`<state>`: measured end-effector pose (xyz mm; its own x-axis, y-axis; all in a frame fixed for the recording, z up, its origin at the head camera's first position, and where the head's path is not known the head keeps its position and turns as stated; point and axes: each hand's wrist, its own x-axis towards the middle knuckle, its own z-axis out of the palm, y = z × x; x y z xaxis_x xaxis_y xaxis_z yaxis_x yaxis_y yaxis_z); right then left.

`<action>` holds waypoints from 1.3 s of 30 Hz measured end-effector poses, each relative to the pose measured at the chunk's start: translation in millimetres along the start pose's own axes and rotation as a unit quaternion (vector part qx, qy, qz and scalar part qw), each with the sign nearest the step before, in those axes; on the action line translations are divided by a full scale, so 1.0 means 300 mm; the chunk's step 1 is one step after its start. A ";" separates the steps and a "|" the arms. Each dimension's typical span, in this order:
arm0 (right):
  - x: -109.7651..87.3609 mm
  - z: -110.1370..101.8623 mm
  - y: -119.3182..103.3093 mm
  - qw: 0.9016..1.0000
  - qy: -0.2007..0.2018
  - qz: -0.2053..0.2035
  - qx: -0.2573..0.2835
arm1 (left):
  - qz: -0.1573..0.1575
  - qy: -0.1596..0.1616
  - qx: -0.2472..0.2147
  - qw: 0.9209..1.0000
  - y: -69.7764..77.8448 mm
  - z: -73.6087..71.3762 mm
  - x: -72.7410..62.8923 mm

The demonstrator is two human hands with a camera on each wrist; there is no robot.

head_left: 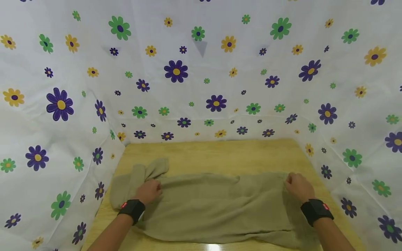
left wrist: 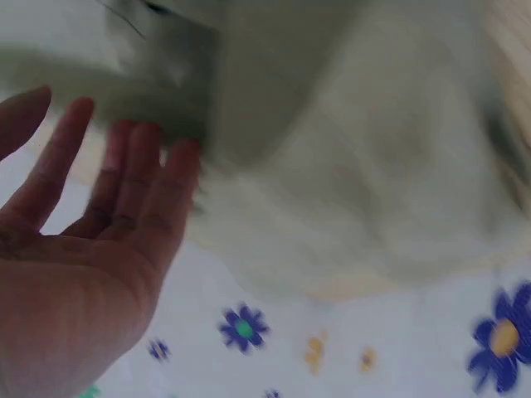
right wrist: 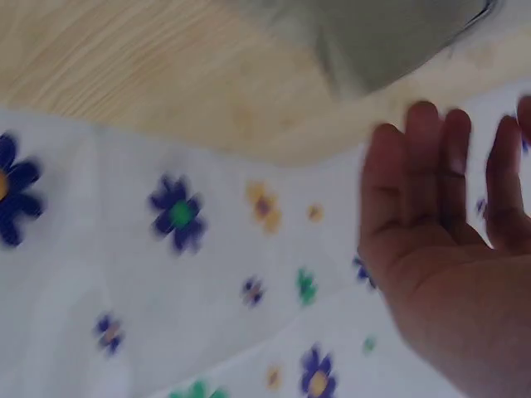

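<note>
A long piece of olive-green cloth (head_left: 213, 205), perhaps a garment, lies spread across the wooden table, wrinkled, with a bunched, folded-over part (head_left: 138, 176) at its left end. Near that bunched part, my left hand (head_left: 149, 191) is over the cloth. In the left wrist view its fingers are loosely extended beside the blurred fabric (left wrist: 357, 166); whether they touch it I cannot tell. At the cloth's far right corner is my right hand (head_left: 299, 188). The right wrist view shows that hand with relaxed fingers, a little apart from the cloth's edge (right wrist: 373, 50).
The light wooden tabletop (head_left: 220, 157) shows behind the cloth and along its sides. White sheeting (head_left: 201, 87) printed with purple, green and yellow flowers encloses the table at the back, left and right. Each wrist wears a black band (head_left: 317, 212).
</note>
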<state>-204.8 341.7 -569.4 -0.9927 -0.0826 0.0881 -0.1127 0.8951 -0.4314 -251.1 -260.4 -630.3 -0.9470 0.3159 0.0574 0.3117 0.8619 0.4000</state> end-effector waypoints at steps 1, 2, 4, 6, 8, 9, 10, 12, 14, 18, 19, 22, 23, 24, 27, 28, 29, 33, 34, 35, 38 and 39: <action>0.015 0.046 -0.012 1.000 -0.003 -0.006 0.012 | -0.010 -0.014 0.002 1.000 0.011 0.037 0.001; 0.028 0.093 -0.020 1.000 -0.014 -0.012 0.023 | -0.022 -0.027 0.006 0.999 0.022 0.071 0.000; 0.045 0.175 -0.040 0.998 -0.045 -0.018 0.036 | -0.046 -0.040 0.021 0.998 0.044 0.126 -0.008; 0.054 0.241 -0.047 0.997 -0.069 -0.019 0.021 | -0.063 -0.046 0.035 0.996 0.055 0.168 -0.014; 0.056 0.273 -0.061 0.996 -0.087 -0.017 0.000 | -0.065 -0.043 0.049 0.996 0.057 0.196 -0.013; 0.056 0.279 -0.071 0.996 -0.092 -0.013 -0.010 | -0.067 -0.039 0.050 0.996 0.058 0.204 -0.012; 0.057 0.286 -0.072 0.995 -0.095 -0.012 -0.021 | -0.069 -0.037 0.047 0.996 0.053 0.213 -0.009; 0.059 0.289 -0.081 0.994 -0.110 -0.002 -0.027 | -0.072 -0.033 0.034 0.996 0.039 0.231 0.004; 0.068 0.301 -0.070 0.992 -0.119 0.005 -0.033 | -0.073 -0.030 0.022 0.997 0.017 0.257 0.023; 0.103 0.353 -0.003 0.991 -0.122 0.020 -0.055 | -0.070 -0.027 0.013 0.997 -0.033 0.324 0.072; 0.115 0.367 0.015 0.991 -0.120 0.021 -0.060 | -0.069 -0.022 0.014 0.997 -0.040 0.338 0.085; 0.153 0.396 0.059 0.992 -0.108 0.026 -0.066 | -0.060 0.001 0.002 0.998 -0.045 0.356 0.129; 0.165 0.401 0.068 0.992 -0.103 0.025 -0.071 | -0.058 0.008 -0.008 0.998 -0.042 0.356 0.144; 0.177 0.405 0.073 0.992 -0.098 0.024 -0.074 | -0.058 0.015 -0.019 0.998 -0.038 0.352 0.158; 0.207 0.412 0.077 0.993 -0.089 0.026 -0.070 | -0.059 0.018 -0.026 0.998 -0.043 0.338 0.199; 0.212 0.410 0.074 0.994 -0.088 0.024 -0.065 | -0.060 0.016 -0.026 0.998 -0.047 0.327 0.208; 0.216 0.406 0.070 0.994 -0.088 0.022 -0.058 | -0.065 0.014 -0.033 0.997 -0.050 0.310 0.215; 0.220 0.359 0.057 0.997 -0.076 0.009 -0.015 | -0.046 0.067 -0.011 0.997 -0.091 0.216 0.222; 0.216 0.336 0.053 0.998 -0.067 0.003 -0.003 | -0.042 0.100 -0.005 0.994 -0.102 0.180 0.219; 0.211 0.311 0.050 0.998 -0.055 0.001 0.010 | -0.044 0.135 0.004 0.990 -0.115 0.147 0.213; 0.171 0.237 0.051 1.000 0.000 0.001 0.030 | -0.094 0.210 0.025 0.973 -0.155 0.054 0.185; 0.149 0.217 0.055 0.999 0.023 0.004 0.032 | -0.123 0.210 0.022 0.970 -0.168 0.032 0.173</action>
<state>-253.8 324.3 -631.0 -0.9908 -0.0535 0.1245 -0.1083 0.8654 -0.4893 -315.3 -283.7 -656.2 -0.9378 -0.0828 0.3371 0.0669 0.9098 0.4095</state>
